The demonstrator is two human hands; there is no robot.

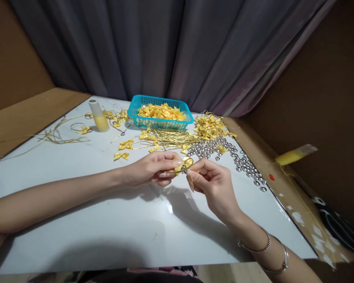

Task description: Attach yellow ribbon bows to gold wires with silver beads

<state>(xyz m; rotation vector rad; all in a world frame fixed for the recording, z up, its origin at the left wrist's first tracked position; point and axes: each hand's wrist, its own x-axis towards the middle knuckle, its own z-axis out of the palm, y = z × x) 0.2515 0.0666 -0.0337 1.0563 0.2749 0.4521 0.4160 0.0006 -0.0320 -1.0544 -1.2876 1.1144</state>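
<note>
My left hand (157, 167) is closed, thumb and fingers pinching a yellow ribbon bow (182, 164) with a loop of gold cord (191, 160) around it. A small silver bead (183, 168) shows at the bow's middle. From the other side, my right hand (211, 181) pinches the edge of the same loop; its fingertips partly hide what lies between them. Both hands are held over the white tabletop (129, 232). Just beyond them lie loose yellow bows (121, 156) and a bundle of cut gold cords (175, 137).
Behind stands a blue basket (162, 125) full of yellow bows. Right of it are a heap of corded bows (211, 126) and scattered silver beads (205, 148). A yellow thread cone (100, 122) stands left; another (295, 156) and black-handled scissors (339, 226) are at the right.
</note>
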